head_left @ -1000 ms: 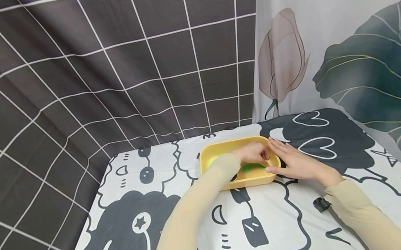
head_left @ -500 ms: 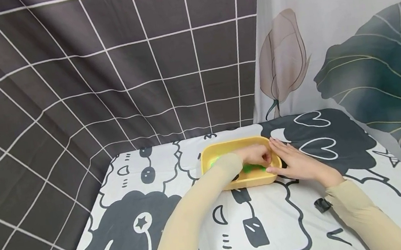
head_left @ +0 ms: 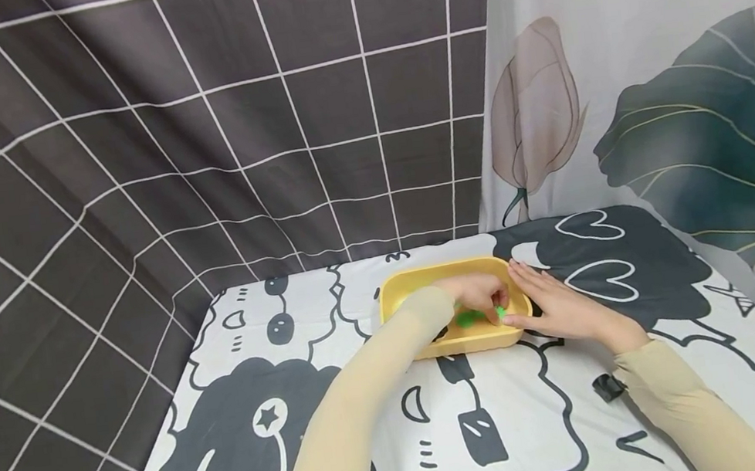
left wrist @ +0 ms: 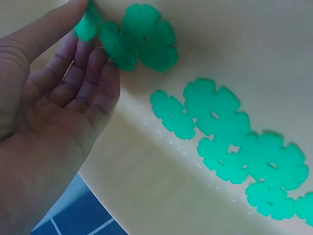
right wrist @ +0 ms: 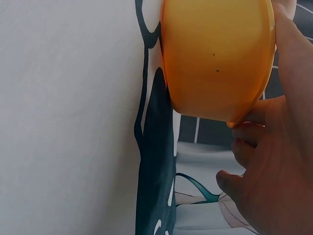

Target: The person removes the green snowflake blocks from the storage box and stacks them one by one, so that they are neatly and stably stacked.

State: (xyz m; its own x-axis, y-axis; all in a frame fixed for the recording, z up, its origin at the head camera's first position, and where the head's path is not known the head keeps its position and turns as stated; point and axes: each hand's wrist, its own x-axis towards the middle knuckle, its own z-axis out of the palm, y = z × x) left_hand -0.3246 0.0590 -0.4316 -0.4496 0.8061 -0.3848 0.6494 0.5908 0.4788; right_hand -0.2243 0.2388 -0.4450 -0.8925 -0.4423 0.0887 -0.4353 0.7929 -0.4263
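My left hand [head_left: 480, 291] reaches inside the yellow basin [head_left: 474, 343] near its right end. In the left wrist view its thumb and fingers pinch a green flower-shaped plastic disc [left wrist: 88, 22]. Two similar green discs [left wrist: 149, 36] lie right beside the fingertips, overlapping one another. A row of several flat green discs [left wrist: 222, 120] runs along the basin floor. My right hand [head_left: 556, 304] rests against the basin's right end, its fingers extended along the outside and the thumb at the rim. In the right wrist view, fingertips touch the rim of the orange-yellow basin wall [right wrist: 217, 58].
The basin stands on a bed-like surface with a black and white cartoon cloth [head_left: 395, 389]. A small black object [head_left: 608, 387] is by the right sleeve. A dark grid curtain [head_left: 308, 119] and a floral curtain [head_left: 546, 115] hang behind.
My left fingers have shifted slightly down and left inside the basin, and a green disc now shows at their tips. The right hand stays at the basin's end.
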